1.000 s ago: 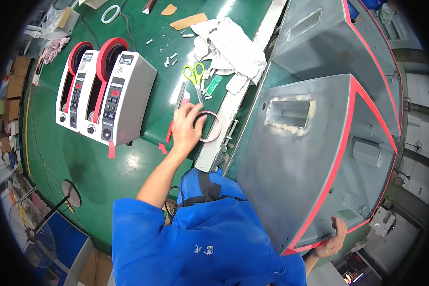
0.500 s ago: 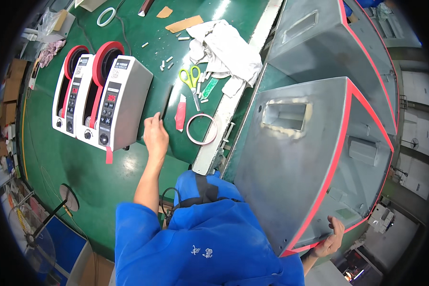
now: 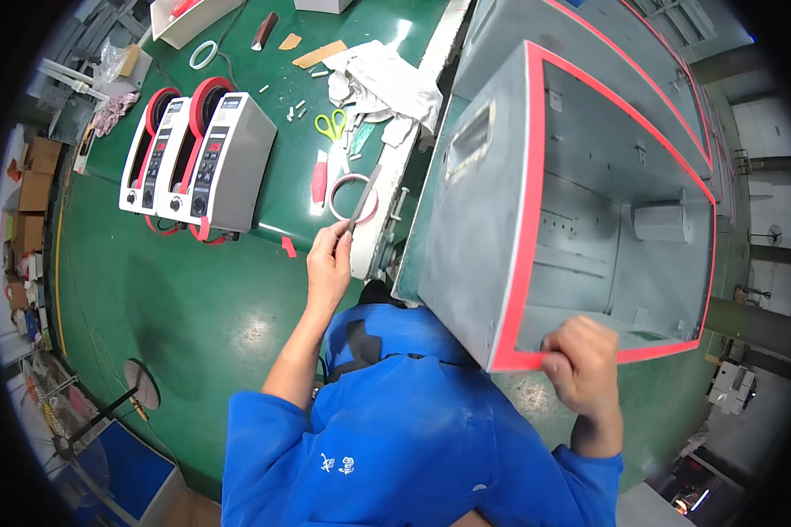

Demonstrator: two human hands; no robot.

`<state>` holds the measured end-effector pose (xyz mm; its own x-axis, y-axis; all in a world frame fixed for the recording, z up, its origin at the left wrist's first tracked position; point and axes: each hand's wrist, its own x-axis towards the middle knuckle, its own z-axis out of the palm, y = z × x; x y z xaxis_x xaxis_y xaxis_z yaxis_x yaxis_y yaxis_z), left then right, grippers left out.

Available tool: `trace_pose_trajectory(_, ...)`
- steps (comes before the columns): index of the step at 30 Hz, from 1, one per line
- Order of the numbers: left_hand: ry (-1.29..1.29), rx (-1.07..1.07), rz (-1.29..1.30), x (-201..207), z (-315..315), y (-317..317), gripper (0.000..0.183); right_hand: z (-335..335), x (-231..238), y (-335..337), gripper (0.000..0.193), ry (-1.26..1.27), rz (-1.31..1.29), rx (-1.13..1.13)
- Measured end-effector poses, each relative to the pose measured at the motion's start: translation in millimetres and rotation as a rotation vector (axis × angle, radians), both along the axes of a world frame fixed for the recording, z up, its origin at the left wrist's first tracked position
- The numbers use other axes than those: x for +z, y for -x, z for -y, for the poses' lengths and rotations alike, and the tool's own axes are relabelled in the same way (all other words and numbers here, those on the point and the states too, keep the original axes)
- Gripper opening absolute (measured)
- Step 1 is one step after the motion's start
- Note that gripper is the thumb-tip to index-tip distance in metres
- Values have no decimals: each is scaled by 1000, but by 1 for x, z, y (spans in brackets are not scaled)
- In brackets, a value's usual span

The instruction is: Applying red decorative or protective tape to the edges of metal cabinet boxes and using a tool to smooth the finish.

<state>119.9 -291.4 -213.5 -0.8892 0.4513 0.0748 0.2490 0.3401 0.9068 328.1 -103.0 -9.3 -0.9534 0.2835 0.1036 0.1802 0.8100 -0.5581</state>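
A thin dark flat bar (image 3: 364, 200), perhaps a file, is pinched in my left hand (image 3: 328, 268) beside the table edge. Its far end reaches up past a roll of pink-red tape (image 3: 371, 211). To the right stands a grey metal box (image 3: 479, 237), its open side bordered with red tape (image 3: 524, 228). My right hand (image 3: 584, 362) is curled over the box's lower taped rim, thumb against the tape and fingers bent at the inner side. The fingertips are partly hidden.
Two white tape dispensers (image 3: 237, 162) stand on the green table. Green-handled scissors (image 3: 330, 125), a red-wrapped blade-like tool (image 3: 320, 180) and a white cloth (image 3: 387, 83) lie nearer the boxes. Another taped grey box (image 3: 589, 53) stands behind. A fan (image 3: 70, 443) is at lower left.
My left hand has come right with the dark bar, away from the dispensers. My right hand has gone from loosely open near the box's corner to curled on its rim. The view has turned.
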Motion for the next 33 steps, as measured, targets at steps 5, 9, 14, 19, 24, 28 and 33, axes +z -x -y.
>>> trace_pose_trajectory(5, 12, -2, -11, 14, 23, -45, 19, 9, 5, -4, 34, -42, 20, -27)
trace_pose_trajectory(9, -19, 59, 5, 20, 47, -73, 19, 15, 7, -12, 35, -31, 4, -36)
trace_pose_trajectory(14, -141, 122, 184, 5, 55, -84, 18, 28, 13, -41, 31, 26, 80, 51)
trace_pose_trajectory(19, -121, 17, 377, -28, 38, -70, 22, 34, 19, -72, 26, 69, 226, 44)
trace_pose_trajectory(24, 15, -227, 520, -38, 11, -46, 23, 50, 18, -70, 16, 81, 202, -204)
trace_pose_trajectory(28, 115, -408, 520, -33, -12, -28, 20, 54, 4, -63, 25, 27, 7, -427)
trace_pose_trajectory(33, 166, -530, 322, -43, -24, -11, 19, 60, -7, -58, 31, -80, -34, -571)
